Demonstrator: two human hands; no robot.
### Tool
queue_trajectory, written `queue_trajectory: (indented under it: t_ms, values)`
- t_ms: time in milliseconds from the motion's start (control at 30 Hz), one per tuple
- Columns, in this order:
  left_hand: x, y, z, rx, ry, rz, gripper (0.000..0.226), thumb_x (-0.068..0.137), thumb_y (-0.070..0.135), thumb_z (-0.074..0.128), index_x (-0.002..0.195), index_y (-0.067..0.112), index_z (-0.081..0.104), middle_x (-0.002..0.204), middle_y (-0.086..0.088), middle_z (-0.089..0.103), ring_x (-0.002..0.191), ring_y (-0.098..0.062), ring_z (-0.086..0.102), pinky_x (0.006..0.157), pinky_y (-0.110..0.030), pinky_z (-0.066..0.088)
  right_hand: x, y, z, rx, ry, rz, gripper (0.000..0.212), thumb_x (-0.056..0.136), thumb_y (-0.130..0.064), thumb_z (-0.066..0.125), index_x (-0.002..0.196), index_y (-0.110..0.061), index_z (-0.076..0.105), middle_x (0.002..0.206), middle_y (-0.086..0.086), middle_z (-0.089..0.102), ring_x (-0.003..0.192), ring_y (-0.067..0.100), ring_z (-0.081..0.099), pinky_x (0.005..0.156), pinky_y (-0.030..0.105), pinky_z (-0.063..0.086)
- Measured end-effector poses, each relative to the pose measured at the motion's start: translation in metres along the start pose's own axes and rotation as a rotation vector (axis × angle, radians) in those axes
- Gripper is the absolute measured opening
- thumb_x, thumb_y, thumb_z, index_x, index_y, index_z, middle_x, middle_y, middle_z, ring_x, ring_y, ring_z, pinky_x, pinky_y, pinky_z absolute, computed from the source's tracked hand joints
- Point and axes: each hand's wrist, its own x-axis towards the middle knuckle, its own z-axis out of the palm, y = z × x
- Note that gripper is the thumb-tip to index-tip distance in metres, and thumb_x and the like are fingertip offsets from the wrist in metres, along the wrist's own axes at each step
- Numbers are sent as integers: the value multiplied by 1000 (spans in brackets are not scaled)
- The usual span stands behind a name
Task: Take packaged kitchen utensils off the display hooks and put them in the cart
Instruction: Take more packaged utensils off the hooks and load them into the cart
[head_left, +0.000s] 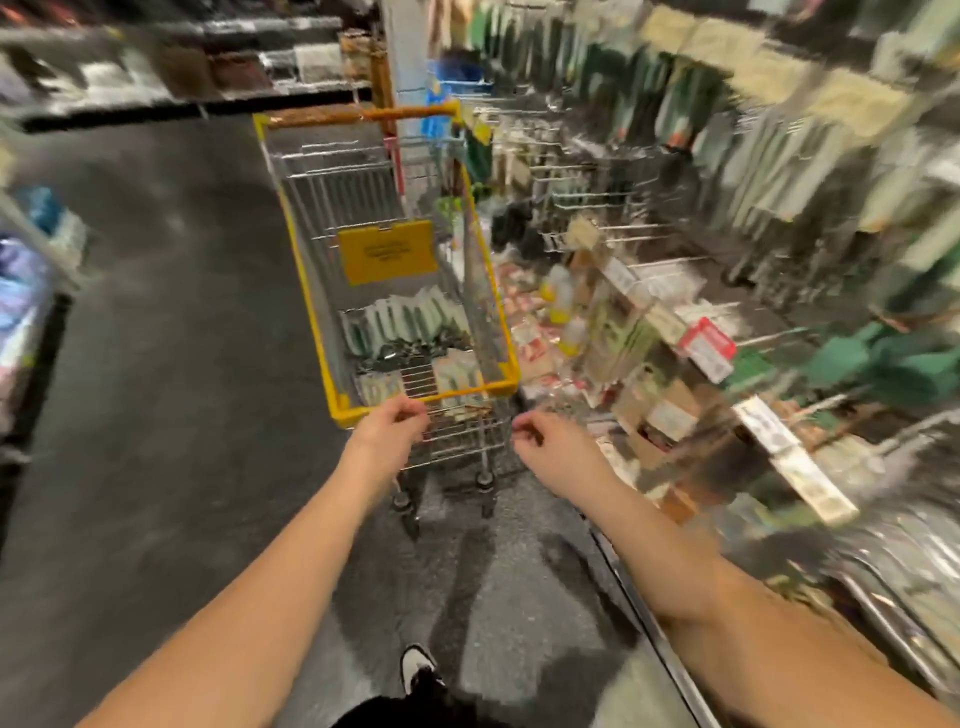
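Observation:
A wire shopping cart (306, 249) with a yellow rim stands in the aisle ahead of me, its near end toward me. Several packaged utensils (410, 325) in white-and-green packs lie on its bottom. My left hand (395, 423) is at the cart's near yellow rim, fingers loosely curled and holding nothing. My right hand (545, 441) hovers just right of the cart's near corner, fingers also loosely curled and empty. To the right, display hooks (597, 171) carry rows of hanging packaged utensils (691, 119). The whole view is motion-blurred.
A yellow sign (387, 252) hangs inside the cart. Low shelves with boxed goods (639, 374) and price tags run along the right. Shelving stands at the far left (31, 280) and back (182, 67). Dark floor (156, 389) spreads left of the cart. My shoe (418, 665) shows below.

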Motion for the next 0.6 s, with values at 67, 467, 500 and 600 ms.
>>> queue_trajectory:
  t_ms: [67, 467, 500, 600]
  values:
    - [27, -4, -17, 3, -5, -36, 9, 95, 13, 62, 91, 20, 67, 76, 1, 62, 73, -19, 56, 70, -30, 41, 29, -9, 17, -1, -39, 25, 27, 98, -20, 51, 118, -13, 66, 106, 6, 69, 100, 24, 63, 81, 30, 43]
    - [185, -13, -45, -11, -38, -267, 11, 94, 22, 59, 85, 20, 64, 92, -11, 70, 80, -27, 62, 76, -40, 48, 180, -18, 49, 33, -138, 197, 14, 100, -22, 49, 92, -24, 60, 82, -7, 58, 72, 11, 52, 57, 23, 38]
    - [198, -11, -42, -27, -37, -287, 10, 95, 18, 58, 87, 18, 64, 91, -11, 69, 76, -26, 60, 74, -39, 46, 197, -15, 53, 77, -99, 260, 16, 100, -25, 49, 85, -26, 56, 75, -10, 53, 66, 8, 47, 53, 24, 36]
    - [239, -12, -34, 0, -51, -340, 11, 94, 12, 57, 100, 14, 66, 97, -8, 69, 75, -20, 61, 81, -41, 53, 250, -18, 61, 91, -88, 291, 12, 98, -27, 53, 102, -25, 65, 88, -5, 66, 68, 7, 58, 54, 22, 39]
